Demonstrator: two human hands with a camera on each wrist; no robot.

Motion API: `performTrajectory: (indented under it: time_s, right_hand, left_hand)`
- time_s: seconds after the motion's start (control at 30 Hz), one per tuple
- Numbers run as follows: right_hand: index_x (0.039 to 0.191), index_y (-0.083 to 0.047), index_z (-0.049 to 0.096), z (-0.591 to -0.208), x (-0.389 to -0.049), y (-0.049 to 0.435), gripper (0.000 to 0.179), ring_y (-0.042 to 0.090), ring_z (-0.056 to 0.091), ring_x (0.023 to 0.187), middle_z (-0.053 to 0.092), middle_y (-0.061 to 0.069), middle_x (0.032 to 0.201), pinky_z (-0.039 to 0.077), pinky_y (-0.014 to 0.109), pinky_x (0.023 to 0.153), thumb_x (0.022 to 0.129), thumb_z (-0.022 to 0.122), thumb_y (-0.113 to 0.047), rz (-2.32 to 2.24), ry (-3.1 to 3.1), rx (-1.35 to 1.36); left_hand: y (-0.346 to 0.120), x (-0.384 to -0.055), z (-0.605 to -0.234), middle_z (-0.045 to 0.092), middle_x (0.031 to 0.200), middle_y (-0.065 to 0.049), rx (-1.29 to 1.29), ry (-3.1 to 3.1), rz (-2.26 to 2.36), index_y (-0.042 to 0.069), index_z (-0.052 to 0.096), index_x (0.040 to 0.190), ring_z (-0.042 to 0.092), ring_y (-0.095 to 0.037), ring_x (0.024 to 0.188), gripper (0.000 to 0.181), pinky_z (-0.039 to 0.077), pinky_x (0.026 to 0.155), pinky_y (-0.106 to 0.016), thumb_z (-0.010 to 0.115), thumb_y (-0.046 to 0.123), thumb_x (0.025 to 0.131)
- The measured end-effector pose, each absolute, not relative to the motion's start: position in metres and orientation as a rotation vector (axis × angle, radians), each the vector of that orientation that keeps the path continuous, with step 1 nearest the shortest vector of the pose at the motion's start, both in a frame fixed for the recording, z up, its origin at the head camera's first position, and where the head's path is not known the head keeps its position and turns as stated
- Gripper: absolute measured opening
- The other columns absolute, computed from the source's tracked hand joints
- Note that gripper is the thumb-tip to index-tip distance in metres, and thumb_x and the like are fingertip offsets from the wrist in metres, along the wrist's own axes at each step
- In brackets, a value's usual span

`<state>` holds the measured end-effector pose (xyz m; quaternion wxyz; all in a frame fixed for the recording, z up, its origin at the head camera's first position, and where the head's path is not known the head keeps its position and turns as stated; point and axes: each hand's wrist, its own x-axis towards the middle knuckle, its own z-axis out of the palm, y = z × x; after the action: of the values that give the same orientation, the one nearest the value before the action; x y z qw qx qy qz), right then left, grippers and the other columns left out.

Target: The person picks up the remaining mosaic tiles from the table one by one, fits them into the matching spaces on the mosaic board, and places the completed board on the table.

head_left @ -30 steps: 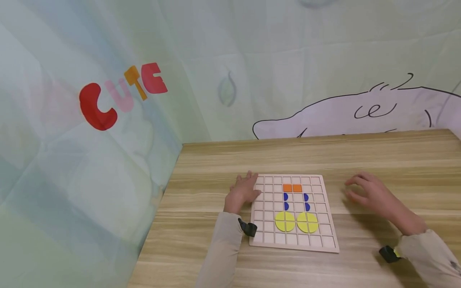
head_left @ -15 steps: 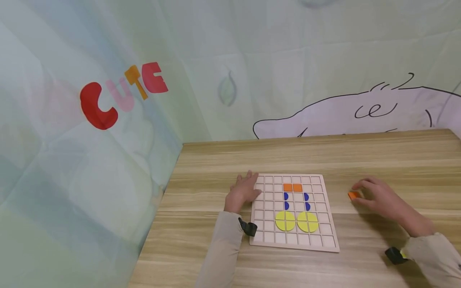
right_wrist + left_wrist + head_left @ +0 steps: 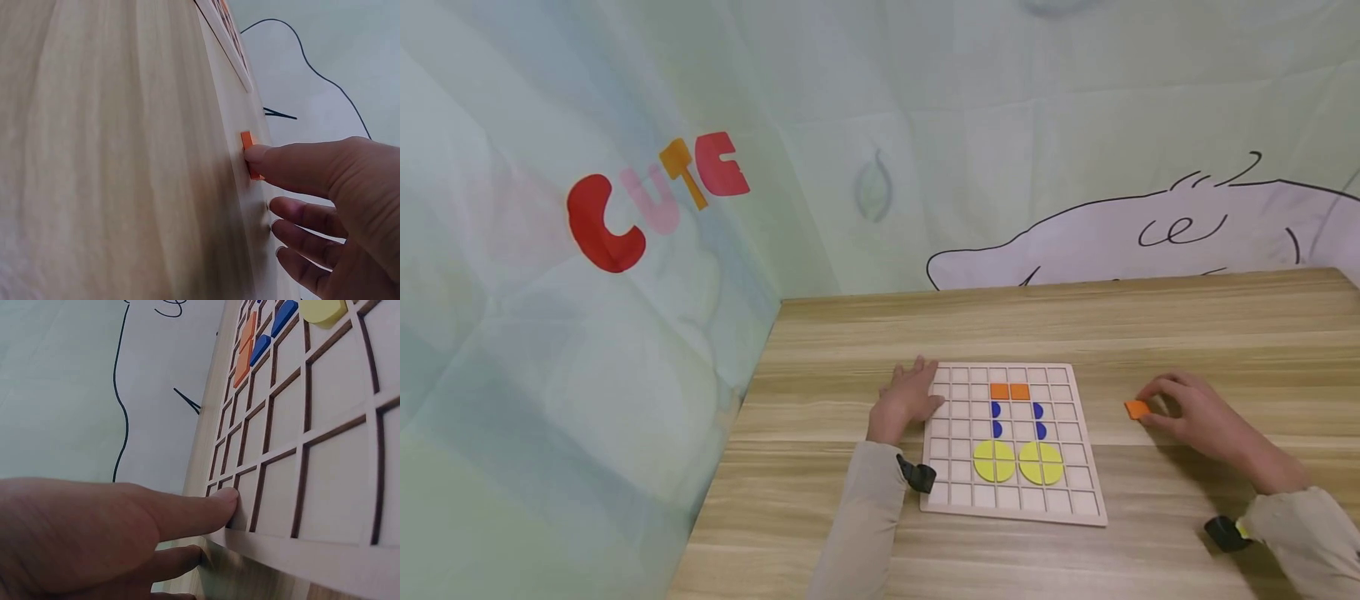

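Note:
A pale wooden grid board (image 3: 961,493) lies on the table. My left hand (image 3: 904,405) rests at its upper left edge, fingers spread; in the left wrist view the thumb (image 3: 206,511) lies over the rim onto a corner cell. Right of the board, my right hand (image 3: 1199,417) pinches an orange square tile (image 3: 1137,409) between thumb and finger. In the right wrist view that tile (image 3: 246,139) shows edge-on at the thumb tip, while the other fingers hang curved below. Set in the board are two orange squares (image 3: 1009,392), several blue half-discs (image 3: 1040,431) and two yellow circles (image 3: 983,472) of quarter pieces.
The wood-grain table (image 3: 850,333) ends at a printed cloth backdrop (image 3: 880,100) behind and on the left. Coloured letters decorate the left cloth. Each forearm wears a black wrist device (image 3: 1227,534) by the sleeve.
My right hand has come back slightly to the right, and an orange square tile now shows pinched in its fingers. My left hand and the board pieces stay put.

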<state>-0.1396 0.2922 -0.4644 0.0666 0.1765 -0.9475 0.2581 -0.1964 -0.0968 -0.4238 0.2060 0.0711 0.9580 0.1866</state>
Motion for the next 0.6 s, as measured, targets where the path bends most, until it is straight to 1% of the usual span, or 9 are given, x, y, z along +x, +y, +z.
performTrajectory:
  time_s: [0.13, 0.33, 0.6]
  right_hand:
    - [0.089, -0.008, 0.068, -0.4645, -0.1397, 0.2922, 0.019, 0.038, 0.056, 0.098, 0.063, 0.016, 0.102, 0.045, 0.049, 0.080, 0.074, 0.080, -0.008, 0.772, -2.848, 0.524]
    - [0.086, -0.011, 0.069, -0.4662, -0.1408, 0.2920, 0.020, 0.035, 0.058, 0.094, 0.063, 0.013, 0.099, 0.044, 0.035, 0.078, 0.071, 0.082, -0.009, 0.750, -2.812, 0.532]
    - [0.082, -0.012, 0.067, -0.4698, -0.1427, 0.2932, 0.022, 0.030, 0.058, 0.088, 0.062, 0.009, 0.095, 0.043, 0.026, 0.073, 0.068, 0.085, -0.011, 0.702, -2.771, 0.560]
  left_hand:
    - [-0.0966, -0.1965, -0.4230, 0.013, 0.161, -0.007, 0.194, 2.669, 0.520, 0.017, 0.026, 0.153, 0.006, -0.042, 0.146, 0.061, 0.013, 0.110, -0.070, 0.052, 0.027, 0.098]
    - [-0.0969, -0.1961, -0.4227, 0.012, 0.161, -0.007, 0.188, 2.665, 0.524, 0.017, 0.026, 0.153, 0.006, -0.041, 0.147, 0.061, 0.013, 0.111, -0.069, 0.052, 0.026, 0.098]
    - [-0.0968, -0.1955, -0.4228, 0.013, 0.161, -0.008, 0.189, 2.666, 0.541, 0.016, 0.026, 0.152, 0.006, -0.041, 0.147, 0.061, 0.013, 0.110, -0.070, 0.052, 0.025, 0.098]
